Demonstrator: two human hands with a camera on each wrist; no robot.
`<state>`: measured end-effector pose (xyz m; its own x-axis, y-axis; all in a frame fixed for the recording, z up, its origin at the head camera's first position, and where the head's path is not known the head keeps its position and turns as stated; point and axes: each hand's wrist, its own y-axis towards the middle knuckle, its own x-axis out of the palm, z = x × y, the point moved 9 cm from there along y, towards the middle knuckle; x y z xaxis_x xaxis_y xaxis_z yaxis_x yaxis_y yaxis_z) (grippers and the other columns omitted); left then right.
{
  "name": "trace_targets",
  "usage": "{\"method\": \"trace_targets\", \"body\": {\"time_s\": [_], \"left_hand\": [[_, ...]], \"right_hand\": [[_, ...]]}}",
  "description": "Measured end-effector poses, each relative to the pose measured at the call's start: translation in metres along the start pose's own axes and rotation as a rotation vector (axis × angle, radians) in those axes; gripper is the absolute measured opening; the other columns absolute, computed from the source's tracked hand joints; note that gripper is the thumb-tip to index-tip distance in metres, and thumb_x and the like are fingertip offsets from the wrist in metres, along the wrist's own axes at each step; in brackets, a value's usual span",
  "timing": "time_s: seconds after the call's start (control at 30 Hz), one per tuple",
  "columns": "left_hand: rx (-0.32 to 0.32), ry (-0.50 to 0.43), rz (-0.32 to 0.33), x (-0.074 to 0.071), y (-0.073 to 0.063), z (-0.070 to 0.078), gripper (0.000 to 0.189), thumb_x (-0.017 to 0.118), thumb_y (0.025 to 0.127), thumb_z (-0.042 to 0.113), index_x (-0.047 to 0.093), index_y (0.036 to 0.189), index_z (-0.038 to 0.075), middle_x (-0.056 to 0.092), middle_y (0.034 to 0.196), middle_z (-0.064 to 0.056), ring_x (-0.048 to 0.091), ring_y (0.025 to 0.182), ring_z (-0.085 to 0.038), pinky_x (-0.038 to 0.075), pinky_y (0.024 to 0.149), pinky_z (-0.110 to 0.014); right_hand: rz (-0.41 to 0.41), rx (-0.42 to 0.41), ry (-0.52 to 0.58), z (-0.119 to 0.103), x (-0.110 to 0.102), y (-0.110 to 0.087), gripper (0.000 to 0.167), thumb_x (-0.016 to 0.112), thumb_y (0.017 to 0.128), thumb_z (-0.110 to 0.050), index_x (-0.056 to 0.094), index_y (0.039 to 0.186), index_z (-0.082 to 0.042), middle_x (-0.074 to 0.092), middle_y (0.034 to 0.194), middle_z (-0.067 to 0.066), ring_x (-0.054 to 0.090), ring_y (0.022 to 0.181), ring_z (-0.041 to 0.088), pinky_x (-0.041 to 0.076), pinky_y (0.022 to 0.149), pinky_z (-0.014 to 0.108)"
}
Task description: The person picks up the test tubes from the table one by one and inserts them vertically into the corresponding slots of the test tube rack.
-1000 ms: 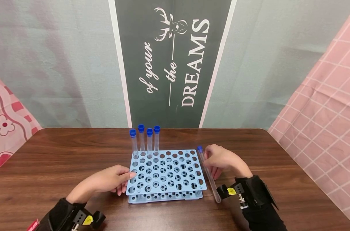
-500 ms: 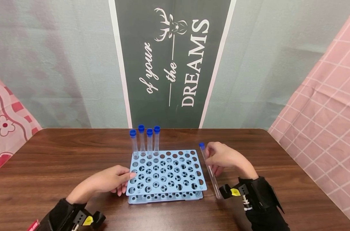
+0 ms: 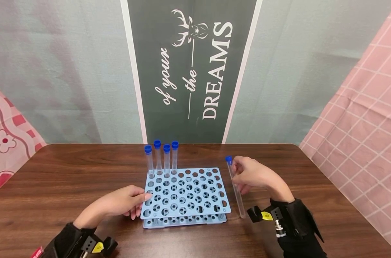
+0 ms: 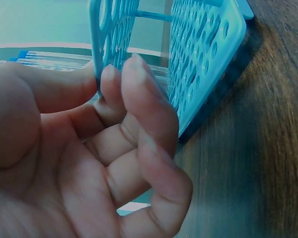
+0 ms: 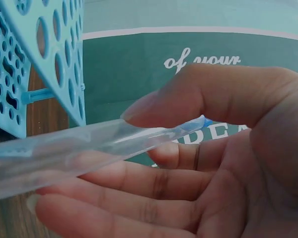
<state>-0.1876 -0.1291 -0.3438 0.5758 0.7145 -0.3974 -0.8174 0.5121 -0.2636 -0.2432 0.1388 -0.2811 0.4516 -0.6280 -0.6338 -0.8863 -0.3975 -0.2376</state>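
Observation:
A light blue two-tier test tube rack (image 3: 178, 201) stands on the table, its top plate full of round holes. Several clear test tubes (image 3: 167, 161) with blue caps stand in it at the back left. My left hand (image 3: 131, 201) holds the rack's left edge, thumb over the top plate and fingers (image 4: 146, 87) curled beneath it. To the right of the rack, my right hand (image 3: 251, 173) pinches another blue-capped test tube (image 3: 238, 199) between thumb and fingers. That tube is tilted, cap end away from me; in the right wrist view its clear body (image 5: 59, 156) runs across the fingers.
The brown wooden table (image 3: 69, 172) ends at a back edge against a grey-green cloth (image 3: 69, 89) with white lettering. Pink patterned cloths hang at the left and right. Black camera straps (image 3: 293, 218) wrap both wrists.
My right hand has shifted slightly right and away from me with the test tube, whose capped end is now farther from the rack. The left hand and the rack have stayed put.

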Motion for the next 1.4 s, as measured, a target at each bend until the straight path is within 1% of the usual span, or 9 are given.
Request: {"method": "trace_targets", "body": {"time_s": [0.17,0.37,0.63,0.8,1.03,1.13,1.4], "left_hand": [[0.007,0.008,0.003,0.000,0.000,0.000,0.034,0.047,0.096,0.025,0.051,0.069,0.004,0.050,0.056,0.000,0.046,0.045,-0.009,0.032,0.042,-0.018],[0.009,0.015,0.005,-0.001,0.000,-0.001,0.036,0.047,0.096,0.026,0.050,0.069,0.004,0.050,0.056,0.000,0.046,0.045,-0.009,0.032,0.042,-0.018],[0.004,0.007,0.001,0.000,0.000,-0.001,0.035,0.048,0.096,0.026,0.051,0.070,0.004,0.050,0.056,0.000,0.046,0.046,-0.009,0.032,0.042,-0.018],[0.002,0.003,0.001,0.000,0.000,-0.001,0.034,0.047,0.096,0.026,0.051,0.070,0.004,0.050,0.056,0.000,0.046,0.046,-0.009,0.032,0.042,-0.018],[0.006,0.001,0.001,0.001,0.000,0.001,0.034,0.047,0.096,0.025,0.051,0.069,0.004,0.050,0.056,0.000,0.046,0.045,-0.009,0.032,0.041,-0.018],[0.002,0.002,0.002,0.001,0.000,0.000,0.034,0.047,0.096,0.025,0.051,0.069,0.004,0.050,0.056,0.000,0.046,0.045,-0.009,0.032,0.041,-0.018],[0.000,0.005,0.006,0.000,0.000,0.000,0.034,0.048,0.096,0.024,0.051,0.069,0.004,0.050,0.056,0.000,0.046,0.045,-0.009,0.031,0.041,-0.017]], "right_hand": [[0.004,-0.022,0.015,-0.003,-0.002,-0.002,0.021,0.059,0.077,0.006,0.042,0.090,0.002,0.052,0.070,0.012,0.060,0.055,0.022,0.053,0.054,0.037],[-0.004,-0.045,0.025,-0.006,-0.003,-0.004,0.020,0.057,0.078,0.007,0.042,0.091,0.004,0.052,0.069,0.013,0.060,0.056,0.022,0.053,0.055,0.037],[0.009,-0.054,0.011,-0.007,-0.006,-0.007,0.021,0.059,0.078,0.007,0.043,0.091,0.003,0.051,0.070,0.012,0.060,0.061,0.023,0.053,0.059,0.039],[0.011,-0.062,0.019,-0.008,-0.006,-0.008,0.022,0.060,0.077,0.007,0.043,0.091,0.004,0.051,0.069,0.011,0.060,0.060,0.023,0.053,0.060,0.041],[0.018,-0.091,0.004,-0.010,-0.009,-0.009,0.022,0.061,0.077,0.007,0.043,0.090,0.004,0.052,0.069,0.010,0.060,0.058,0.022,0.053,0.059,0.037],[0.018,-0.099,-0.007,-0.010,-0.010,-0.009,0.022,0.061,0.077,0.006,0.043,0.090,0.003,0.052,0.068,0.010,0.061,0.059,0.022,0.053,0.060,0.037],[0.035,-0.094,-0.026,-0.010,-0.011,-0.009,0.020,0.059,0.077,0.006,0.043,0.088,0.002,0.051,0.067,0.009,0.061,0.060,0.024,0.053,0.061,0.036]]}}
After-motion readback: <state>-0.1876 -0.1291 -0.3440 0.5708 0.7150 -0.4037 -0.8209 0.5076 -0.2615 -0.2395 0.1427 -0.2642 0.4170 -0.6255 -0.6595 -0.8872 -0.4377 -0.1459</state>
